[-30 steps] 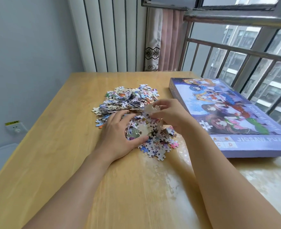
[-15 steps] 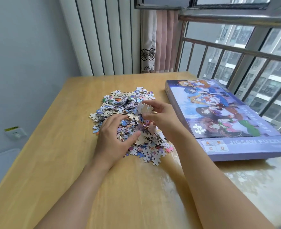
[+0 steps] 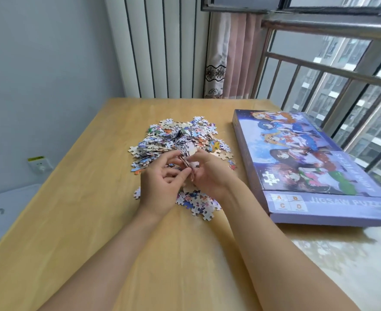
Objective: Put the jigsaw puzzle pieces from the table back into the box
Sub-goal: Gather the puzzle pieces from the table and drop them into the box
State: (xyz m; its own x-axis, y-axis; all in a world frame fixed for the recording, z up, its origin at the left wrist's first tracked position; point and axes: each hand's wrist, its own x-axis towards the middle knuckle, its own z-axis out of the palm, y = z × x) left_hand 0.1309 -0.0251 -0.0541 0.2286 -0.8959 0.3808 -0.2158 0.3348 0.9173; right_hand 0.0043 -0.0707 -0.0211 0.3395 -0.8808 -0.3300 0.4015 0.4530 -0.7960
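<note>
Since the earlier frames both hands have lifted off the heap and come together above its near part, with a small stack of pieces raised between them. The left hand (image 3: 162, 187) has its fingers curled, pinching the handful of stacked jigsaw pieces (image 3: 188, 159) from the left; the right hand (image 3: 209, 176) grips the same stack from the right with curled fingers and thumb.

The loose heap of small multicoloured cardboard jigsaw pieces (image 3: 176, 140) lies on the middle of the light wooden table (image 3: 73, 221), left of the box and apart from it. The pieces are flat, with interlocking tabs and notches; printed faces show blue, white, orange and pink, and some show pale backs. The heap is thickest at its far side and thins to a single scattered layer near the wrists.

The flat rectangular purple cardboard box (image 3: 319, 171) lies closed on the right side of the table, its lid printed with cartoon figures and the words "JIGSAW PUZZLE". The tabletop is smooth and glossy, with reflections at its right edge.
</note>
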